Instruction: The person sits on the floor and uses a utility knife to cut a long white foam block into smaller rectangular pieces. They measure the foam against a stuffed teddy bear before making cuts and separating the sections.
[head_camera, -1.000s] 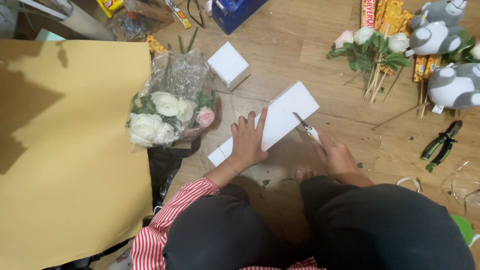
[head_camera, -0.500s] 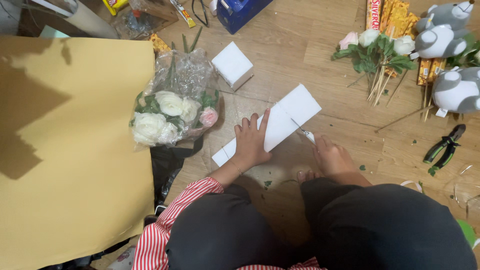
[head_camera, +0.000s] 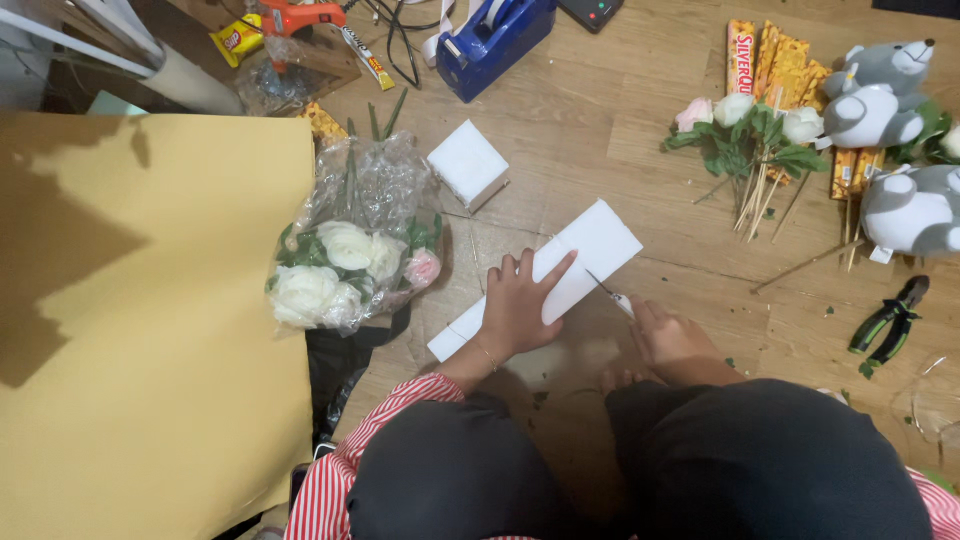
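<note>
Two hands work on one long white foam block (head_camera: 590, 250) that lies flat on the wooden floor (head_camera: 620, 110), just ahead of the person's knees. The left hand (head_camera: 515, 310) is spread, palm down, fingers fanned across the block's middle, pinning it in place. The right hand (head_camera: 668, 335) is curled around a small knife (head_camera: 610, 292), its blade meeting the block's near long edge. Foam like this is probably very light and stiff but crumbly: it likely slides easily on smooth boards and dents under a hard fingertip, so a broad flat press suits it better than a pinch. The long sides look like the best place to take hold, away from the corners, which seem likeliest to chip. A smaller foam cube (head_camera: 468, 163) sits apart, beside a wrapped bouquet (head_camera: 350, 260)
</note>
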